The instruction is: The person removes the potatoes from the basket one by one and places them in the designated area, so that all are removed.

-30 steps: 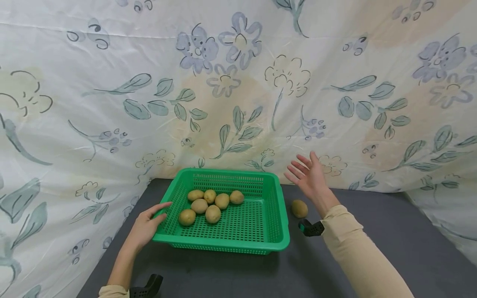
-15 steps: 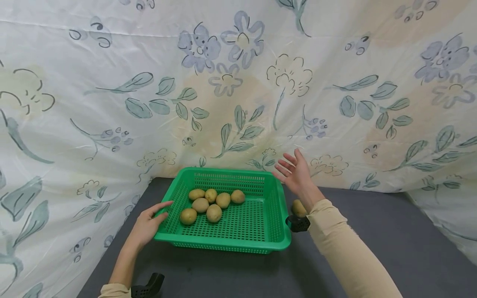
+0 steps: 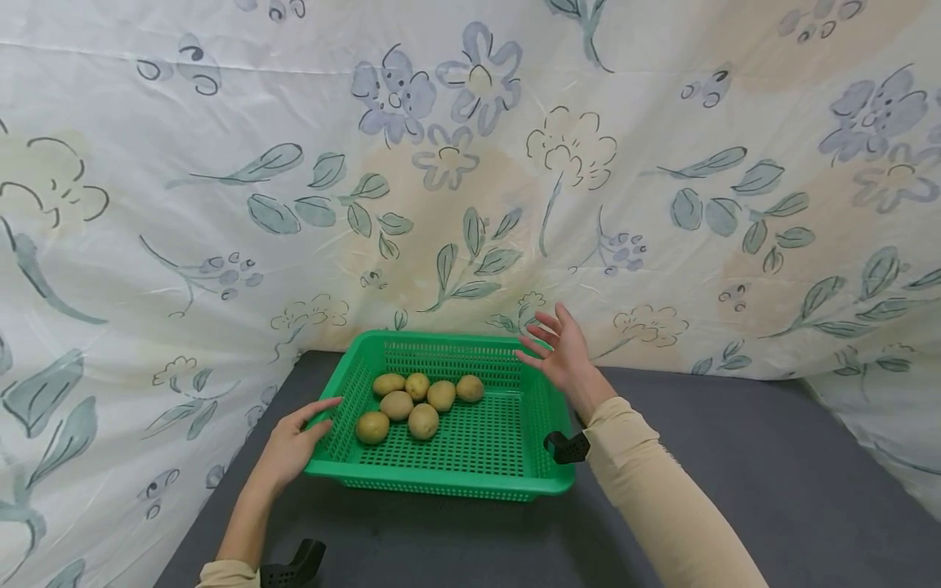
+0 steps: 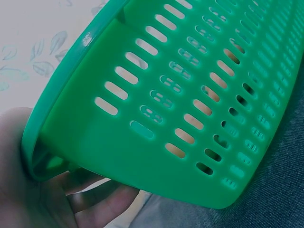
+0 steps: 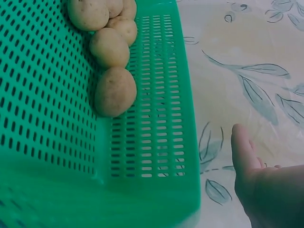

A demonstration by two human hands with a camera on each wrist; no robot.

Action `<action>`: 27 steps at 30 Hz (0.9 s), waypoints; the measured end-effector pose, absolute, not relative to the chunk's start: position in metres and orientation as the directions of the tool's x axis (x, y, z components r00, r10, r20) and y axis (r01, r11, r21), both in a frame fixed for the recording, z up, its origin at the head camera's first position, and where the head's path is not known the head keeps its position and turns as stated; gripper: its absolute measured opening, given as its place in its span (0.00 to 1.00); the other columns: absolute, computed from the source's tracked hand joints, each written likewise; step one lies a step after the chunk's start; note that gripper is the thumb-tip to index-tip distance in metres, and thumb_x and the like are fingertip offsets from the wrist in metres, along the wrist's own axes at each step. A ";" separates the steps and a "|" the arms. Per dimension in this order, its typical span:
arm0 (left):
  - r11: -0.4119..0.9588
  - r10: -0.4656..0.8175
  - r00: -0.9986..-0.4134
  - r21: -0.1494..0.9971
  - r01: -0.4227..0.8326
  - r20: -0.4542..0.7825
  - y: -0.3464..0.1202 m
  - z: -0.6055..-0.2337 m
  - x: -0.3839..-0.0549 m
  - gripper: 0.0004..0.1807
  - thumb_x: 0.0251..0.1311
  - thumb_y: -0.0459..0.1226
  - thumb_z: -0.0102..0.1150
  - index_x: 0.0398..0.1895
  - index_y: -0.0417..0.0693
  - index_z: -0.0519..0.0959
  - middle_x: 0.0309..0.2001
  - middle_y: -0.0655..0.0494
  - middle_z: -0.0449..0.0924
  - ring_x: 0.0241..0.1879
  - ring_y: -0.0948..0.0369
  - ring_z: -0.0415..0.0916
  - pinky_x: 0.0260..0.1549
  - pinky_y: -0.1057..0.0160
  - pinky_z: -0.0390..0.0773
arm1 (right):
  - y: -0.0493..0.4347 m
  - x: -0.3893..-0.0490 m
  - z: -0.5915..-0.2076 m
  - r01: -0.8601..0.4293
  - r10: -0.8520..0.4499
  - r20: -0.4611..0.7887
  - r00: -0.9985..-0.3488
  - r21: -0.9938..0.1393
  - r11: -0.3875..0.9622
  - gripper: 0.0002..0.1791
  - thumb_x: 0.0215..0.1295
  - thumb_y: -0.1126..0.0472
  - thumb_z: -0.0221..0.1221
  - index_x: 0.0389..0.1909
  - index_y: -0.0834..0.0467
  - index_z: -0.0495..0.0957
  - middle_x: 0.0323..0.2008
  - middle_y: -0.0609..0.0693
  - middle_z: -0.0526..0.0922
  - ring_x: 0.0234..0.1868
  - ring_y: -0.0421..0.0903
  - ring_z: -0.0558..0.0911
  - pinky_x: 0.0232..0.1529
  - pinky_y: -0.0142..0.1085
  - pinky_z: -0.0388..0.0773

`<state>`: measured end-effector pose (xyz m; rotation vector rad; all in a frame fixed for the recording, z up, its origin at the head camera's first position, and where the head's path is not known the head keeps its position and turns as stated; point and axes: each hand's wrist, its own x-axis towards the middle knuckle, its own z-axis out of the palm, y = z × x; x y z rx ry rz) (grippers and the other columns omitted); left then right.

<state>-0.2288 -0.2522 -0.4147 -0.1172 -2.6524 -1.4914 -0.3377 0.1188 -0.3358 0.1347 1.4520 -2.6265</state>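
Note:
A green plastic basket (image 3: 441,483) with slotted walls stands on the dark table, several potatoes (image 3: 397,406) lying together in its left and back part. At its left side my left hand (image 3: 289,447) grips the rim; in the left wrist view its fingers (image 4: 107,204) pass behind the basket wall. My right hand (image 3: 563,358) is raised over the back right corner with fingers spread, holding nothing. From the right wrist camera, this hand (image 5: 266,185) appears beside the rim, apart from it, with a potato (image 5: 115,91) in the basket's near corner.
A floral cloth (image 3: 470,163) hangs behind the table and along its sides. Dark tabletop (image 3: 735,457) extends to the right of the basket and in front of it. A black wrist camera (image 3: 568,447) on the right wrist overlaps the basket's right rim.
My right hand has moved left, from beside the basket to over its back right corner. The lone potato right of the basket is now hidden behind the right arm. The left hand stays put.

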 end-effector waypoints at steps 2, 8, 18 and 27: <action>0.518 0.022 -0.992 0.848 0.118 0.125 -0.252 -0.415 -0.229 0.22 0.73 0.37 0.45 0.68 0.45 0.66 0.70 0.37 0.55 0.68 0.39 0.49 0.59 0.36 0.56 | 0.115 -0.339 -0.338 0.170 -0.083 -0.148 -0.985 -0.838 -0.518 0.35 0.75 0.41 0.38 0.74 0.58 0.51 0.71 0.61 0.50 0.68 0.60 0.58 0.63 0.53 0.61; 0.520 0.019 -0.992 0.846 0.119 0.127 -0.253 -0.415 -0.228 0.22 0.72 0.36 0.45 0.68 0.44 0.66 0.70 0.37 0.55 0.68 0.39 0.48 0.59 0.36 0.56 | 0.106 -0.344 -0.346 0.205 -0.082 -0.190 -0.978 -0.844 -0.495 0.36 0.74 0.41 0.38 0.74 0.57 0.50 0.71 0.61 0.50 0.69 0.61 0.57 0.63 0.52 0.62; 0.515 0.021 -0.992 0.849 0.120 0.128 -0.255 -0.417 -0.228 0.22 0.73 0.36 0.44 0.68 0.44 0.66 0.70 0.38 0.55 0.68 0.39 0.48 0.59 0.36 0.56 | 0.090 -0.352 -0.359 0.239 -0.044 -0.250 -0.967 -0.835 -0.496 0.35 0.74 0.42 0.40 0.73 0.60 0.53 0.70 0.63 0.52 0.69 0.62 0.56 0.63 0.53 0.61; 0.509 0.025 -0.990 0.850 0.134 0.141 -0.253 -0.416 -0.230 0.22 0.72 0.35 0.45 0.68 0.44 0.67 0.69 0.38 0.56 0.68 0.40 0.49 0.59 0.36 0.56 | 0.074 -0.353 -0.372 0.302 -0.058 -0.311 -0.949 -0.838 -0.454 0.32 0.75 0.45 0.41 0.72 0.60 0.55 0.66 0.62 0.56 0.68 0.62 0.57 0.62 0.54 0.61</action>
